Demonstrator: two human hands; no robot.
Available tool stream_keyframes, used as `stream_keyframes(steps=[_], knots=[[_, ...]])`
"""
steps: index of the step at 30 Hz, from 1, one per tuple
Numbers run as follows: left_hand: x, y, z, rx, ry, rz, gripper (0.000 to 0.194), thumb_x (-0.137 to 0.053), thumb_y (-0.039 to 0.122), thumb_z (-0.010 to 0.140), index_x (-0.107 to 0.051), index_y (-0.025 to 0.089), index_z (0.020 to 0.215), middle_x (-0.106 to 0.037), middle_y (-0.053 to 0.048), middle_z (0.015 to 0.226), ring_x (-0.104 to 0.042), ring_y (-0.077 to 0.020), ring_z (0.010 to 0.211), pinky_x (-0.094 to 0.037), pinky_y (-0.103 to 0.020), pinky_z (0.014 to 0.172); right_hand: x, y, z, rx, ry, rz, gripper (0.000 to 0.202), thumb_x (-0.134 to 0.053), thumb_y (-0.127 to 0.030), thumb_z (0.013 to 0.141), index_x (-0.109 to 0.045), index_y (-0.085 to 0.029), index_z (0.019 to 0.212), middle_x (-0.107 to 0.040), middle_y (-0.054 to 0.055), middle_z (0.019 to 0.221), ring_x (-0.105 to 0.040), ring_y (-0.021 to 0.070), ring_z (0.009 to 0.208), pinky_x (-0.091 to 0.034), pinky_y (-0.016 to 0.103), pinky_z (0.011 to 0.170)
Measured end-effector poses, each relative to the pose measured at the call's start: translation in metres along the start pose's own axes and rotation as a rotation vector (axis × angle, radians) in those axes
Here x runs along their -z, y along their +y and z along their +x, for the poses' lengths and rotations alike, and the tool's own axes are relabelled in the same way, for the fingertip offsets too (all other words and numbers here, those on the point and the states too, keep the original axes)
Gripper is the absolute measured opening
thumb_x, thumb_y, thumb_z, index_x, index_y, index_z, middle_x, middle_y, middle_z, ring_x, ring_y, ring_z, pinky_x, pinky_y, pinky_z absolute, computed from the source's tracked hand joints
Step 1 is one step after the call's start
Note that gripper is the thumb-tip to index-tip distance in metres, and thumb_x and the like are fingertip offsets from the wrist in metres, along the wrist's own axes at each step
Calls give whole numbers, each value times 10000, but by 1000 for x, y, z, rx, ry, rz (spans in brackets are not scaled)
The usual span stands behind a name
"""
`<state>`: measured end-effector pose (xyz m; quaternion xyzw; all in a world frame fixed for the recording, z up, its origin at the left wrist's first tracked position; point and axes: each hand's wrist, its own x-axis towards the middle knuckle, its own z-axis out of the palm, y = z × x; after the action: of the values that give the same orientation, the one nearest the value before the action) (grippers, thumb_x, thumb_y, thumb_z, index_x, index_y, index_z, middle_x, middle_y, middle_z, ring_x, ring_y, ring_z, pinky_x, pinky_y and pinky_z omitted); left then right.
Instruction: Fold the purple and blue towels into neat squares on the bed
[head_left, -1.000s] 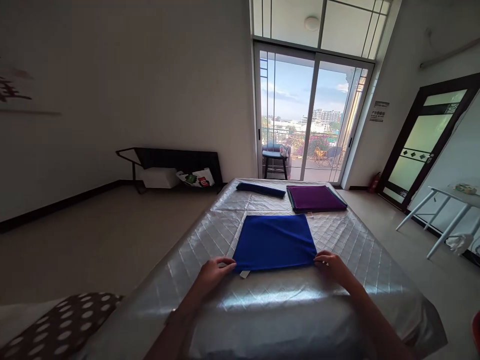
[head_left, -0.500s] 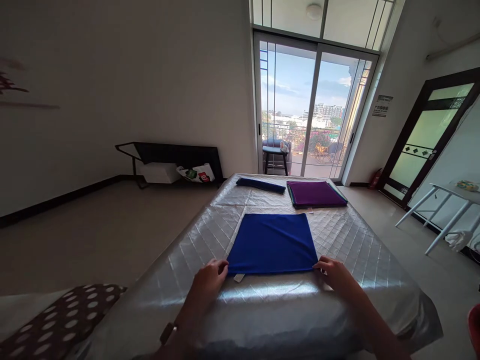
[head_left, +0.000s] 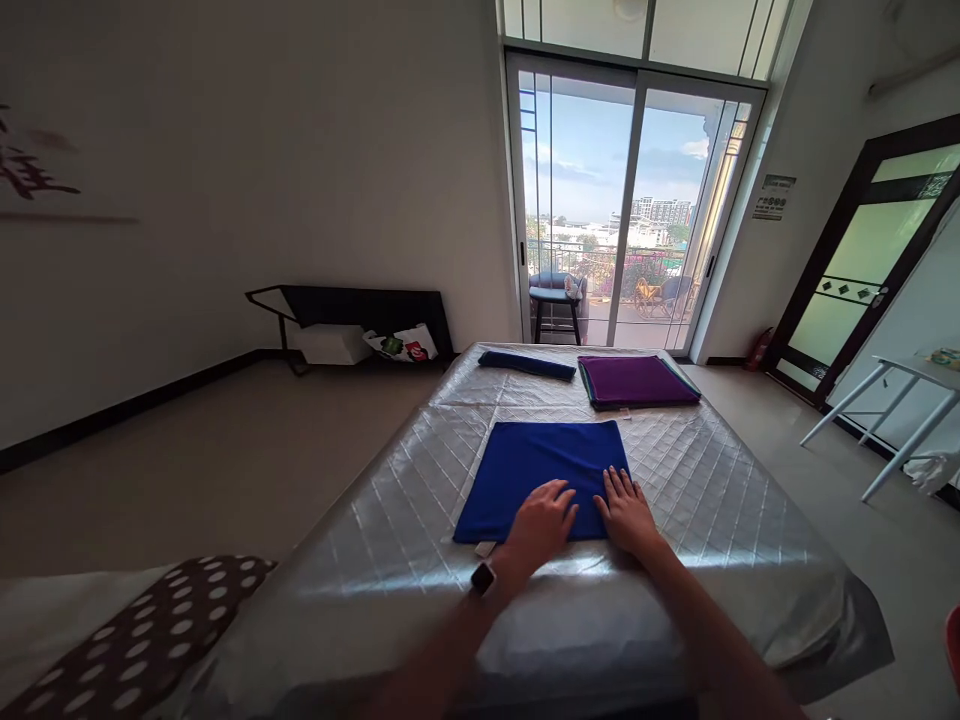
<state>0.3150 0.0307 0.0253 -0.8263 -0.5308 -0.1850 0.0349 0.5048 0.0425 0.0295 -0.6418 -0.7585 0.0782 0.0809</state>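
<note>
A blue folded cloth (head_left: 517,470) lies flat on the silver quilted bed cover (head_left: 390,500), with a small white tag at its near left edge. My left hand (head_left: 546,517), a watch (head_left: 483,577) on its wrist, rests on the cloth's near middle with the fingers slightly bent and apart. My right hand (head_left: 626,508) lies flat on the near right corner, fingers stretched out. Neither hand grips anything. Beyond the cloth are a purple folded cloth (head_left: 637,382) on top of a stack and a narrow dark blue folded cloth (head_left: 527,365).
A brown polka-dot fabric (head_left: 165,630) is at the lower left. Against the wall stands a black rack (head_left: 375,305) with a white box and a bag. Sliding glass doors (head_left: 577,190) are ahead. A white table (head_left: 919,372) stands at the right.
Both hands have let go of the blue cloth's near corners and now lie on top of it. My left hand has moved right, toward the middle. The view has shifted slightly.
</note>
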Motion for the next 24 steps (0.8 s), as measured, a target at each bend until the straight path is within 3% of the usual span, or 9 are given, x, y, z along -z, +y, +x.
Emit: stream_keyframes(steps=[3,5,7,10,15,19,24], knots=[[-27,26,23,-141,-76,11,469,-324,390,1031,-523,241,1429,-479,-102,1533,-384,-267,1446,-302,-499,1190,-6,4,0,12,-33,-26,588,-261,-366,1033,-264,-145,1578,-253,111,1635,-157,225,1531,-166,434,1222],[-34,23,27,-106,-131,22,528,-265,450,1035,-442,256,1493,-397,-97,1585,-295,-288,1492,-237,-542,1209,-6,6,-1,19,-41,-33,588,-238,-364,1036,-243,-149,1584,-236,109,1640,-146,217,1533,-158,431,1222],[-31,7,21,-5,-176,21,593,-244,536,1018,-383,266,1528,-342,-96,1610,-260,-310,1504,-209,-566,1211,-5,7,-1,11,-51,-32,605,-226,-401,1040,-223,-142,1587,-223,115,1643,-131,218,1536,-146,434,1222],[-17,-35,-1,165,-241,39,664,-236,614,991,-328,268,1551,-287,-89,1631,-221,-320,1515,-177,-567,1216,-6,5,1,-11,-47,-22,615,-209,-437,1044,-204,-158,1592,-209,106,1649,-112,215,1539,-114,441,1224],[-9,-94,-47,336,-242,94,781,-233,659,965,-285,162,1564,-233,-148,1638,-199,-320,1521,-193,-520,1218,-5,2,-1,-41,-60,-3,626,-211,-448,1037,-189,-166,1595,-187,84,1653,-124,217,1537,-96,446,1227],[-19,-107,-64,291,-186,100,798,-234,642,969,-321,93,1543,-272,-198,1614,-255,-328,1503,-259,-510,1196,3,-1,4,-58,-94,-31,629,-225,-443,1028,-258,-142,1579,-240,102,1635,-179,237,1527,-81,467,1228],[-19,-109,-67,311,-259,101,802,-252,640,964,-312,92,1546,-249,-194,1618,-255,-313,1504,-244,-488,1205,19,-6,40,-63,-38,-20,618,-208,-401,1024,-300,-115,1564,-314,117,1609,-225,231,1515,-113,458,1225]])
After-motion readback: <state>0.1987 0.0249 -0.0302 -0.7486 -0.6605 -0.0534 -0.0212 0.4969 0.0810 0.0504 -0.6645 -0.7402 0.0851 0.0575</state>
